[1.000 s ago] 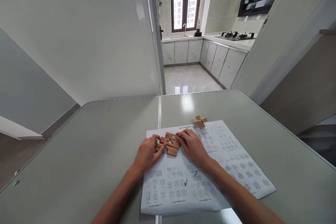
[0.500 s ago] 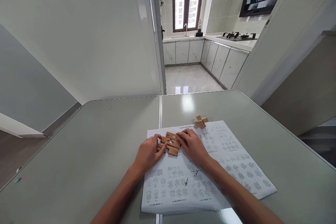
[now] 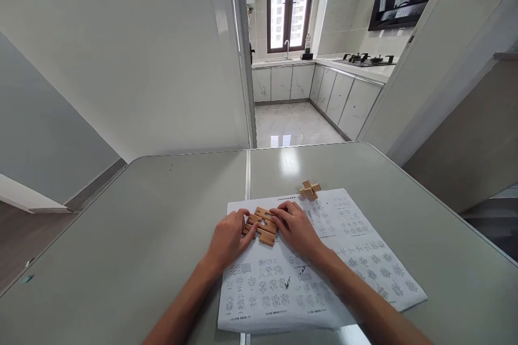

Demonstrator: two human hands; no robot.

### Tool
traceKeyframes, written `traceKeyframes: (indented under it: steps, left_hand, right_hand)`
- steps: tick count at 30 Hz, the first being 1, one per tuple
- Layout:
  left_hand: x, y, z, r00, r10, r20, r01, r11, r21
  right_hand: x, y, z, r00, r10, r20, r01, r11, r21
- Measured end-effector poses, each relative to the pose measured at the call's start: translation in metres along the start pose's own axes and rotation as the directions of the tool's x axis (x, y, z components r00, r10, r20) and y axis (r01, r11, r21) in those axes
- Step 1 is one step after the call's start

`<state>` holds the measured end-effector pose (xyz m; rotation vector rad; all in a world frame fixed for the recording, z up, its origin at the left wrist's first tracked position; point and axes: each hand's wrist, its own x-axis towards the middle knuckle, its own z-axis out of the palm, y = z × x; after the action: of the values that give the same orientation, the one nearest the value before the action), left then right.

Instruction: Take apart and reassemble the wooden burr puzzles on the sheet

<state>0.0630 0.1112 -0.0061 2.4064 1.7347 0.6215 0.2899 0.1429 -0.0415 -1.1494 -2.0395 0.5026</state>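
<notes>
One broad white wall [image 3: 121, 54] rises beyond the printed diagram sheet [image 3: 251, 322], to its left. Well past the sheet's far edge, an L-shaped run of marble-patterned kitchen cabinets [image 3: 301, 82] stands on a glossy tiled floor [image 3: 283, 118], with a dark-framed window [image 3: 288, 2] above. A grey-green worktop [image 3: 121, 253] spreads under and around the sheet, its pale seam [image 3: 247, 172] running beneath the paper. Far beyond the sheet and toward its right are a black range hood [image 3: 400, 2] and, lower, a gas hob [image 3: 366, 60]. The sheet itself carries rows of small line drawings and captions too fine to read.

Two bare hands meet over the sheet's far left part: the left hand [image 3: 229, 232] and the right hand [image 3: 297, 226]. Left thumb and forefinger stand apart, touching the left ends of some notched wooden bars [image 3: 266, 225]; bent right fingers touch the right ends. I cannot tell whether either hand pinches the wood or only presses it. The cross-shaped wooden burr puzzle [image 3: 309, 190] sits at the sheet's far edge, overlapping it. The bars lie on the sheet's far left part, side by side and slightly slanted, partly hidden by fingers. Smallest, a teal fleck [image 3: 27, 278] lies well left of the sheet.
</notes>
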Motion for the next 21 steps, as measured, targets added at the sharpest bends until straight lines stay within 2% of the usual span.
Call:
traceKeyframes:
  steps: [4, 6, 9, 13, 21]
  left_hand:
    - [0.000, 0.005, -0.001, 0.994, 0.069, -0.083, -0.075, 0.995, -0.073]
    - [0.000, 0.010, -0.001, 0.991, 0.107, -0.083, -0.119, 0.981, -0.154]
    - [-0.001, 0.017, -0.004, 0.980, 0.199, -0.014, -0.196, 0.951, -0.238]
    - [-0.001, 0.021, -0.007, 0.948, 0.301, 0.107, -0.266, 0.929, -0.256]
    - [0.001, 0.017, -0.004, 0.950, 0.274, 0.152, -0.236, 0.945, -0.227]
  right_hand:
    - [0.000, -0.004, 0.000, 1.000, -0.018, 0.011, 0.017, 0.999, 0.042]
    - [0.001, -0.005, -0.001, 1.000, -0.018, 0.011, 0.017, 0.997, 0.071]
    - [0.002, -0.007, -0.003, 1.000, -0.001, 0.010, 0.000, 0.993, 0.114]
    - [0.002, -0.006, -0.003, 1.000, 0.025, 0.000, -0.024, 0.987, 0.161]
    - [0.000, -0.003, 0.001, 0.999, 0.041, -0.024, -0.036, 0.984, 0.176]
